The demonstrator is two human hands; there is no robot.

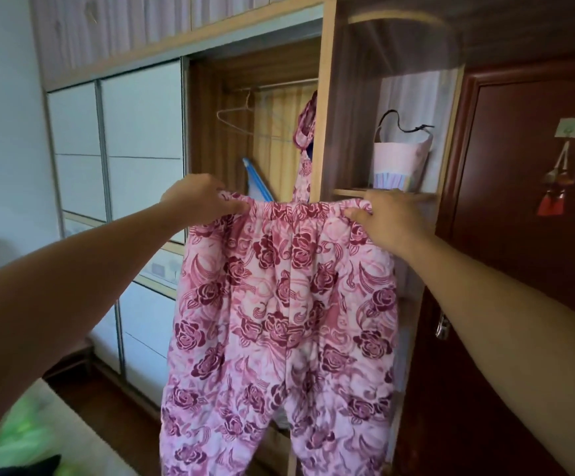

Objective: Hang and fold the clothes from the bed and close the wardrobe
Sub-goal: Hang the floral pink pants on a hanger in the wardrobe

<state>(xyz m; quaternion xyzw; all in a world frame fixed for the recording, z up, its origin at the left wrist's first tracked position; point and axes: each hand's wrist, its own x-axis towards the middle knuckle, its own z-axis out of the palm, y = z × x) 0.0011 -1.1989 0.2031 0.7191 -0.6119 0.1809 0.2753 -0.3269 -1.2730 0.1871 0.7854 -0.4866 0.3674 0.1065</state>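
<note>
Both forearms reach out from the bottom corners of my view, and between them I hold up the floral pyjama trousers (279,321) in front of the open wardrobe (321,132). My left hand (198,197) pinches the left end of the elastic waistband (300,209), and my right hand (392,218) grips the right end, thumb on the near face. The trousers hang straight down, pink with dark red roses, and both legs run out of the bottom of the view.

Behind them, in the open compartment, a bare wire hanger (236,115) hangs on the rail (272,85). A garment in the same rose print (305,139) hangs at the compartment's right edge, against the upright post. A blue and white object (257,180) leans lower down; I cannot tell what it is.

To the right, on an open shelf (351,193), stands a pink fabric bag (401,156) with a black handle; I cannot see into it. White sliding doors (142,132) stand at the left. A dark red room door (519,235) is at the right, with red tassels (552,201) hanging on it. The bed (73,434) shows at the lower left.
</note>
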